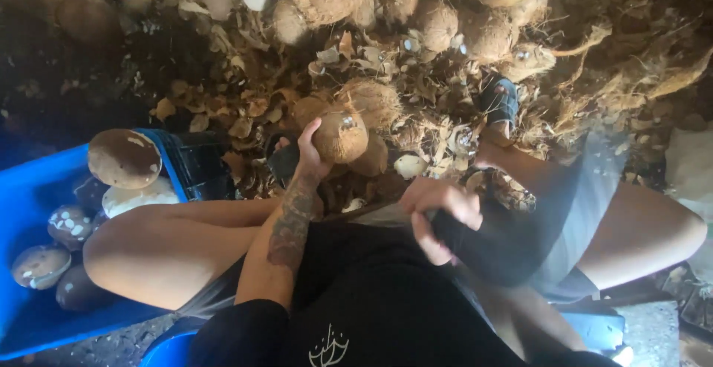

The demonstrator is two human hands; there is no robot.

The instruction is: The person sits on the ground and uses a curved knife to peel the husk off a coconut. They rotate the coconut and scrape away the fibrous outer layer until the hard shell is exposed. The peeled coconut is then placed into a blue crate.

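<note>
Fibrous and brown, a husked coconut [340, 135] sat in the grip of the left hand [310, 155], the fingers curled up around its near side and the tattooed forearm reaching forward from the lap. The nut was held out in front of the body, just above the litter of husk, with one end turned toward the camera, so its long axis ran roughly from the person outward. The right hand [438, 207] was closed into a narrow fist low against the lap, to the right of the nut and nearer the body; it seemed to grip a dark handle, though whatever the handle belonged to was lost against the dark cloth [512, 237] over the right thigh. So the left hand was the one on the nut, and the nut lay ahead and to the left of the right hand, the two apart.

Round about, a second coconut [373, 101] rested just behind the held one, touching it or nearly so. Torn husk scraps [245, 114] covered the ground, with a heap of unhusked nuts [445, 10] beyond. A foot in a dark sandal [497, 103] stood among the fibres at right. At left, a blue tub [30, 189] held smooth peeled coconuts [123, 157].
</note>
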